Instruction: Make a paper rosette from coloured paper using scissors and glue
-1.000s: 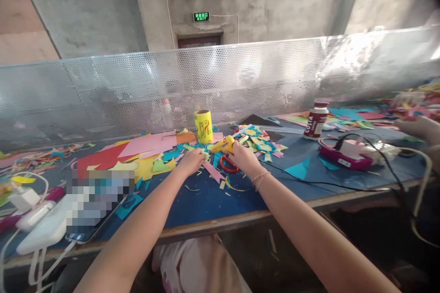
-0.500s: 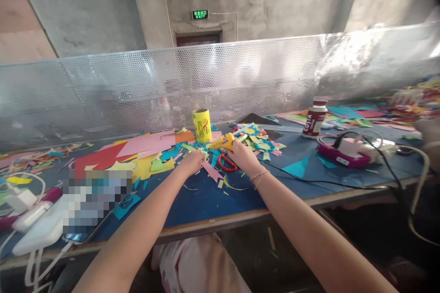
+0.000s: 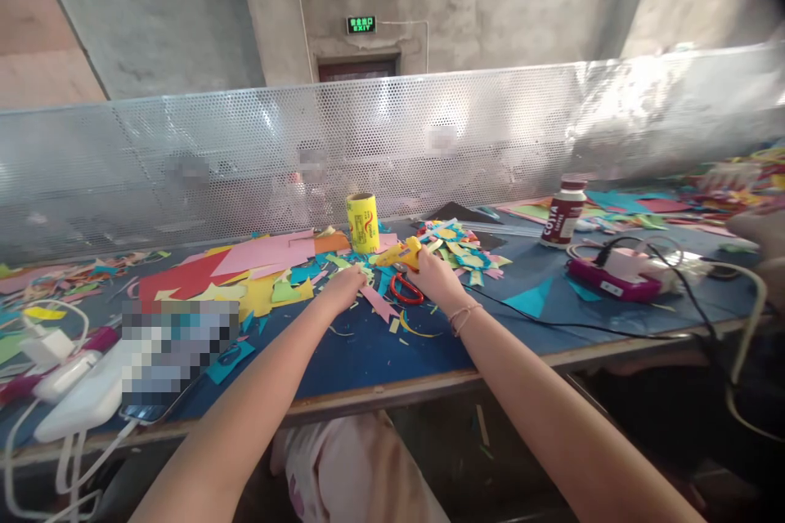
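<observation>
My right hand [image 3: 434, 282] is closed round a yellow glue gun [image 3: 400, 255], its nozzle pointing left over the paper scraps. My left hand [image 3: 342, 288] rests knuckles-up on small coloured paper pieces [image 3: 368, 271] just left of the nozzle, fingers curled onto something I cannot make out. Red-handled scissors [image 3: 405, 291] lie on the blue table [image 3: 368, 351] between the two hands. A yellow roll [image 3: 362, 223] stands upright just behind them.
Pink, red and yellow paper sheets [image 3: 245, 265] lie to the left. A phone and white chargers [image 3: 91, 392] sit at the front left. A brown bottle [image 3: 562, 212] and a purple device [image 3: 607, 278] with black cables are on the right. Another person's hand [image 3: 760, 237] is at the far right edge. A perforated metal screen [image 3: 392, 147] runs along the back.
Both hands stay in place on the scraps and the glue gun; only the camera has shifted slightly.
</observation>
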### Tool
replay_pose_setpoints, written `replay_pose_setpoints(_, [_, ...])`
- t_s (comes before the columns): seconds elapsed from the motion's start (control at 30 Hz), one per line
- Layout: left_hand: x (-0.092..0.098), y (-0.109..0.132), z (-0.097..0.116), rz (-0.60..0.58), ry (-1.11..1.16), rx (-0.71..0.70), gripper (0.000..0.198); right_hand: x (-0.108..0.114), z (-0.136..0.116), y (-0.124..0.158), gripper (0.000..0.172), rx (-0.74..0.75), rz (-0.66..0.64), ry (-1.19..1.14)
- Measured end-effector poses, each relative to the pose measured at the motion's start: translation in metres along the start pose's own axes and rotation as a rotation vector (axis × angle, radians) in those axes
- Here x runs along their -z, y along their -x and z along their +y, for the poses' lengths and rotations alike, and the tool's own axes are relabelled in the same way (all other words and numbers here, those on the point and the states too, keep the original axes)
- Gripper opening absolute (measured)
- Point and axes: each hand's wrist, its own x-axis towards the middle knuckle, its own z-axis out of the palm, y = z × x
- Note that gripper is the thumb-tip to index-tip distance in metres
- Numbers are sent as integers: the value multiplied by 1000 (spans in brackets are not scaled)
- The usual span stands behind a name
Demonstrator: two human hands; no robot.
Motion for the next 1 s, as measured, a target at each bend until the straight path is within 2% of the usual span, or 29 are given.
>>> replay_pose_setpoints(0.13, [-1,-1,-1,3,32,-22,26,1,-2,0,36,-50,5,-24])
replay_pose_setpoints(0.3, [-1,-1,-1,27,68,-29,25,-1,-2,-3,57,-135,27,-100])
replay_pose_setpoints(0.37, [-2,0,0,26,46,-20,25,-1,0,-4,61,-149,15,-124])
replay_pose_setpoints(0.73, [4,3,6,-4,-36,-16,25,-11,5,-10,48,-174,92,-171])
replay_pose_setpoints(1.0, [5,2,4,-1,38,-27,30,-14,7,-13,50,-162,119,-146])
